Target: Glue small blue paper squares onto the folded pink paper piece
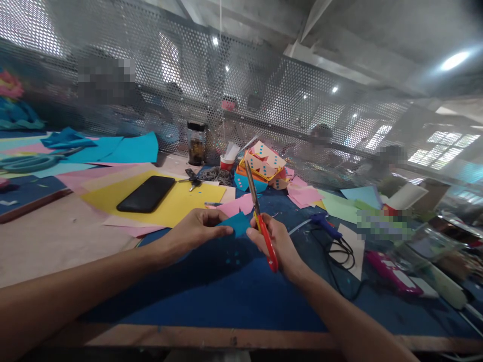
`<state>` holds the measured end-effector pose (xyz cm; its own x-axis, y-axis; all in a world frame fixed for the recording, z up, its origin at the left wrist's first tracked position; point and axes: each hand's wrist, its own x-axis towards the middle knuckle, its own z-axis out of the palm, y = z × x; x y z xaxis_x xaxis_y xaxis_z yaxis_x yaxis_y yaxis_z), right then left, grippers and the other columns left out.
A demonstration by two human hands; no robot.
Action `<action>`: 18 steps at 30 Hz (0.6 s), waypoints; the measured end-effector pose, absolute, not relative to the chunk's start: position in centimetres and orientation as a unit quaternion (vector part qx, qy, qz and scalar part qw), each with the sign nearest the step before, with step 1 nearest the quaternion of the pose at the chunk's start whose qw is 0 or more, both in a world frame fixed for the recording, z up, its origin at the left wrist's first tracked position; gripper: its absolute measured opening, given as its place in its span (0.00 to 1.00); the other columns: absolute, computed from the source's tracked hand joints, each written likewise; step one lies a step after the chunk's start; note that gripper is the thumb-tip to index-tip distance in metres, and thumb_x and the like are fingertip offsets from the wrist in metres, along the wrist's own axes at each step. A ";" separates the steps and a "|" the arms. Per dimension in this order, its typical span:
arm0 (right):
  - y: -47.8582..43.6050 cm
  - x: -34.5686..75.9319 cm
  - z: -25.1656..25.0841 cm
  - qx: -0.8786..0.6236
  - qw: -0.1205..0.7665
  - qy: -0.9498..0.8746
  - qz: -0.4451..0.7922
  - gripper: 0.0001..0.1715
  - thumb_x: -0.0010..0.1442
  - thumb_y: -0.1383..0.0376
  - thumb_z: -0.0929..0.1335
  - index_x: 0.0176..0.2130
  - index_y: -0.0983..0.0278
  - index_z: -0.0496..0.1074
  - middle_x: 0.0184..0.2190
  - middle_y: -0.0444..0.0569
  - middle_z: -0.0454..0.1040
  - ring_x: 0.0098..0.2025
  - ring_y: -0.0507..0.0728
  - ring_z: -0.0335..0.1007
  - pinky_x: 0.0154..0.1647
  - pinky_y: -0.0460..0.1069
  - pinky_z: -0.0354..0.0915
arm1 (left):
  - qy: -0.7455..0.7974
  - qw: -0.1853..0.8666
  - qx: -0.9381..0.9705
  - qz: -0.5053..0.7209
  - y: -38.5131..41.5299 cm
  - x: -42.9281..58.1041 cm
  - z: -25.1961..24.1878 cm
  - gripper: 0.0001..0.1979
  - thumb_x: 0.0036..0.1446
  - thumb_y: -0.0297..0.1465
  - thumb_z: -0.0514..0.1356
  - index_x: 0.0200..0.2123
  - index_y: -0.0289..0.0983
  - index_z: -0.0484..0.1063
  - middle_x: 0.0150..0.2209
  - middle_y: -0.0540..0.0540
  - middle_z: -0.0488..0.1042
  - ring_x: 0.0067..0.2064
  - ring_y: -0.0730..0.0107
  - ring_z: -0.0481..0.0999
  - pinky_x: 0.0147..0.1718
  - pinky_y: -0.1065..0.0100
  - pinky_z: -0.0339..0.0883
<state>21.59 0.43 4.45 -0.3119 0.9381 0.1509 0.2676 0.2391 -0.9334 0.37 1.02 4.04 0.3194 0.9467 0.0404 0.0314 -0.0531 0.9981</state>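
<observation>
A small piece of blue paper [238, 224] is pinched between the thumb and fingers of my left hand [206, 224]. My right hand [277, 239] is wrapped around red-handled scissors [267, 241], whose blades point up and away from me. The thumb and fingertips of that hand lie close to the paper's right edge; whether they touch it I cannot tell. Below the paper, several tiny blue bits [233, 260] lie on the dark blue mat [196, 296]. Just behind my hands is a piece of pink paper [237, 205].
A phone [146, 194] and keys [193, 180] rest on yellow paper [113, 201]. Behind, an orange basket [241, 165] holds cut paper pieces beside a jar [196, 146] and paper cup [226, 163]. To the right lie a glue gun [327, 224] with its cord and a pink device [392, 273].
</observation>
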 end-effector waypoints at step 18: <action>-0.2 21.3 3.9 -0.434 0.331 -0.741 0.391 0.10 0.58 0.59 0.69 0.37 0.62 0.68 0.28 0.41 0.71 0.29 0.51 0.65 0.29 0.45 0.61 | 0.366 0.549 0.663 0.353 0.6 0.7 3.4 0.13 0.55 0.39 0.66 0.31 0.33 0.78 0.31 0.46 0.79 0.33 0.68 0.75 0.35 0.68 0.67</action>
<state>21.26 -0.19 3.95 -0.4044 0.9020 0.1512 0.3853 0.3180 -0.8663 0.66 0.60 3.43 0.4826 0.8733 0.0660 0.0973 -0.1283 0.9870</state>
